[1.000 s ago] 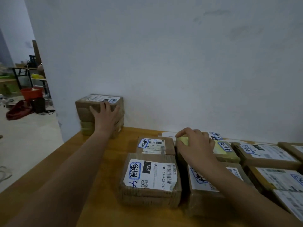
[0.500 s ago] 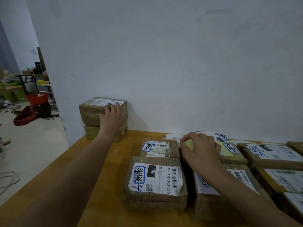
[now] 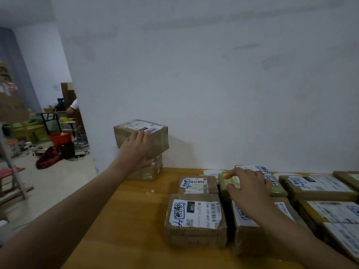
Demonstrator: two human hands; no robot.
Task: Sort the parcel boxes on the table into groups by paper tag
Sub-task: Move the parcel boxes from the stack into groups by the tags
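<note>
Plain white wall (image 3: 213, 84) fills my view from 10 to 2 o'clock. At 9 o'clock there's a messy room: red bucket (image 3: 59, 138), black box (image 3: 68, 150) just beside it, dark red bag (image 3: 47, 157) on the floor, cables (image 3: 81, 153) nearby.

Two forearms show, both bare along all that is in view. The left hand (image 3: 136, 150) and right hand (image 3: 246, 189) are bare as well, with slim fingers. Dim light blurs the nails and finer detail.
</note>
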